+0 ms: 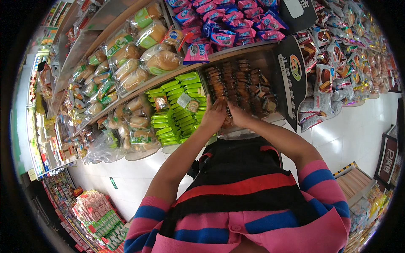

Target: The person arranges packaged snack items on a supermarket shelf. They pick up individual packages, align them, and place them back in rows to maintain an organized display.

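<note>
Both hands are over a shelf bin of brown wrapped snack packets stacked in rows. My left hand lies at the bin's left front, fingers on the packets of the left rows, its index finger stretched along the bin's left divider. Close beside it, my right hand touches the same rows, its fingertips near those of the left. Whether either hand grips a packet cannot be told. Left of this bin stand rows of green-wrapped packets, with a few differently wrapped pieces on top.
Bagged bread rolls fill bins at the left. Pink and blue cookie packets lie in the bin behind. A black sign panel edges the snack bin on the right, beyond it many wrapped pastries. White tiled floor shows below.
</note>
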`<state>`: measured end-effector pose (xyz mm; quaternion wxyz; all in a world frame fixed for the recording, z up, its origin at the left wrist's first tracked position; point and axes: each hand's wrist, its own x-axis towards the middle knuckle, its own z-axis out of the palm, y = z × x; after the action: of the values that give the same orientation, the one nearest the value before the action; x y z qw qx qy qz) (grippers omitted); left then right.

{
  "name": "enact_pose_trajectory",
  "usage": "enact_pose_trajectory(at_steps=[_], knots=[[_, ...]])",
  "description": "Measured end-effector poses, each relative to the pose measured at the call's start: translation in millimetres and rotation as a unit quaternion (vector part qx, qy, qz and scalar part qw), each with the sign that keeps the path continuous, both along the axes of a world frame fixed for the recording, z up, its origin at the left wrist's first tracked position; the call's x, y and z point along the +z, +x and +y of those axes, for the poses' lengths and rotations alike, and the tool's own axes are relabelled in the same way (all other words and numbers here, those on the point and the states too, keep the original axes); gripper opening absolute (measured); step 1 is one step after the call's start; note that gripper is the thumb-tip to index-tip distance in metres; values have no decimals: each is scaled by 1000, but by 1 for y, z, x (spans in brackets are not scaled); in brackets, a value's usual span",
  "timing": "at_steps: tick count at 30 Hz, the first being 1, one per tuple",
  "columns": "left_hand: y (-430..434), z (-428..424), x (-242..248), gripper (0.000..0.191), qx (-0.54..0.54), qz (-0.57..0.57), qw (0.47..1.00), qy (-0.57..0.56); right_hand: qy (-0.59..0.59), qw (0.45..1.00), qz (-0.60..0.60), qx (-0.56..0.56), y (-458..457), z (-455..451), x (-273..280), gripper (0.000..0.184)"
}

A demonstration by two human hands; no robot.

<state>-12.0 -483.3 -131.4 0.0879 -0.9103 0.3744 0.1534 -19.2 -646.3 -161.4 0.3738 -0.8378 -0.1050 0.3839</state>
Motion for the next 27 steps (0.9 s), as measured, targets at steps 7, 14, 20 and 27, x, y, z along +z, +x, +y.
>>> enact_pose_trajectory(at_steps=[7,14,20,27], knots=[[9,-26,-5,57,16,114,986,120,-138,981,124,-50,4,-8,-19,72],[-7,-38,-3,76,53,142,974,170,-102,984,63,132,-9,-14,-39,23],[-5,-38,1,84,56,120,974,184,-257,879,-66,-397,4,-72,-31,31],[-19,-36,-3,67,114,28,989,91,-399,903,-77,-140,-6,-105,-24,30]])
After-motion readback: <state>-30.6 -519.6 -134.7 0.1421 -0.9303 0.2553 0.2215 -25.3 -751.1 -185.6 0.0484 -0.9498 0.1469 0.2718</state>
